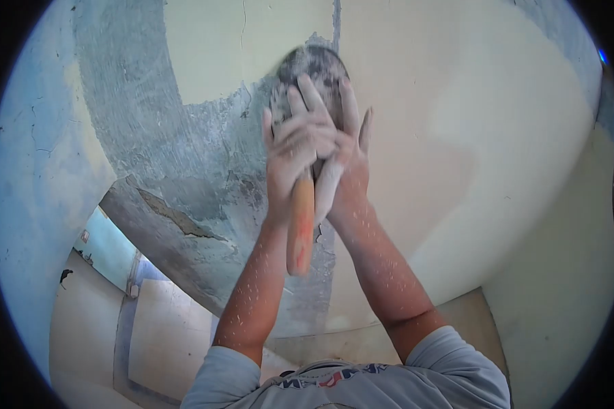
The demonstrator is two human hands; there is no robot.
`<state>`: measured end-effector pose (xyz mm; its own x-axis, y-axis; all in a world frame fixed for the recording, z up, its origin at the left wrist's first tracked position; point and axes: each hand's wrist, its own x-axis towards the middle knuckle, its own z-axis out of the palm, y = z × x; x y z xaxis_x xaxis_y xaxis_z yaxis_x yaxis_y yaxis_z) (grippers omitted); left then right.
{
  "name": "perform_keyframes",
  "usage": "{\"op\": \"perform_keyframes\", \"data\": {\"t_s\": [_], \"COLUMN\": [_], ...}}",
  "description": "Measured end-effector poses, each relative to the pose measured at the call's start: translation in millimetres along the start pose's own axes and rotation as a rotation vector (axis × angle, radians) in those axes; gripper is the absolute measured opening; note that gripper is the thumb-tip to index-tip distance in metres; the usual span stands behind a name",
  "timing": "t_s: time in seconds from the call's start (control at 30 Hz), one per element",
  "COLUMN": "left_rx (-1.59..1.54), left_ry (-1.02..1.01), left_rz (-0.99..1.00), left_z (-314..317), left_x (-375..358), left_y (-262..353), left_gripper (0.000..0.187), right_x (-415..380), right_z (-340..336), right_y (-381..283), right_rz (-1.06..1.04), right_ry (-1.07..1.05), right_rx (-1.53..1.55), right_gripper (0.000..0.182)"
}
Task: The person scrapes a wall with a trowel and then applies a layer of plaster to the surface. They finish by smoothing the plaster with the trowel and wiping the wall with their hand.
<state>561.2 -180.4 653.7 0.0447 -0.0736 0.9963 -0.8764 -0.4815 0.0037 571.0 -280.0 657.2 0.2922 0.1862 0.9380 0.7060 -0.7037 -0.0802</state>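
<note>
A trowel with a rounded, dust-covered dark blade [312,63] and an orange-brown wooden handle [300,235] is held up against the wall surface. My left hand [295,146] lies over the blade's lower part and the top of the handle, its fingers pointing up. My right hand [346,146] presses the blade from the right side, fingers stretched along it. The two hands overlap at the middle, so part of the blade and the handle's neck is hidden. White dust coats both hands, and pale flecks dot the forearms.
Bare grey patches [157,143] with ragged edges spread to the left of the trowel. Cream-coloured smooth coating [402,123] covers the right. A cracked, lifted strip [177,218] shows at lower left. Blue wall [34,184] stands at the far left, above a doorway [160,300].
</note>
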Motion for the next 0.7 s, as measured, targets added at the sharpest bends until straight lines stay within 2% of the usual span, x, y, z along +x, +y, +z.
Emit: {"op": "perform_keyframes", "data": {"t_s": [0.1, 0.13, 0.2, 0.33, 0.5, 0.53, 0.63, 0.7], "left_rx": [-0.048, 0.076, -0.002, 0.043, -0.026, 0.007, 0.004, 0.026], "left_ry": [0.007, -0.029, -0.011, -0.018, -0.003, -0.003, 0.011, -0.006], "left_rz": [-0.019, -0.008, -0.110, -0.186, -0.050, -0.007, -0.047, -0.085], "left_z": [1.1, -2.9, -0.5, 2.3, -1.9, -2.6, -1.3, -0.6], "left_x": [8.2, 1.9, -24.0, -67.9, -6.1, 4.8, 3.0, -23.5], "left_y": [-1.8, 5.7, 10.8, 19.4, 1.9, -0.8, 4.9, 6.3], "left_gripper": [0.020, 0.016, 0.023, 0.023, 0.019, 0.014, 0.021, 0.022], "right_x": [8.1, 2.8, -24.9, -60.8, -6.9, 4.3, 0.5, -22.0], "right_z": [-2.3, -1.3, 3.2, 13.5, 3.5, -0.4, -0.9, 5.8], "right_y": [-1.1, -2.1, -6.7, -9.1, -2.9, -3.2, -3.4, -3.9], "right_rz": [-0.012, -0.014, 0.036, 0.090, 0.009, -0.004, -0.007, 0.019], "right_ry": [0.000, 0.001, -0.059, -0.152, -0.041, -0.022, -0.027, -0.043], "right_rx": [-0.031, -0.031, -0.060, -0.116, -0.070, -0.064, -0.070, -0.066], "right_gripper": [0.065, 0.065, 0.067, 0.066, 0.068, 0.068, 0.066, 0.062]}}
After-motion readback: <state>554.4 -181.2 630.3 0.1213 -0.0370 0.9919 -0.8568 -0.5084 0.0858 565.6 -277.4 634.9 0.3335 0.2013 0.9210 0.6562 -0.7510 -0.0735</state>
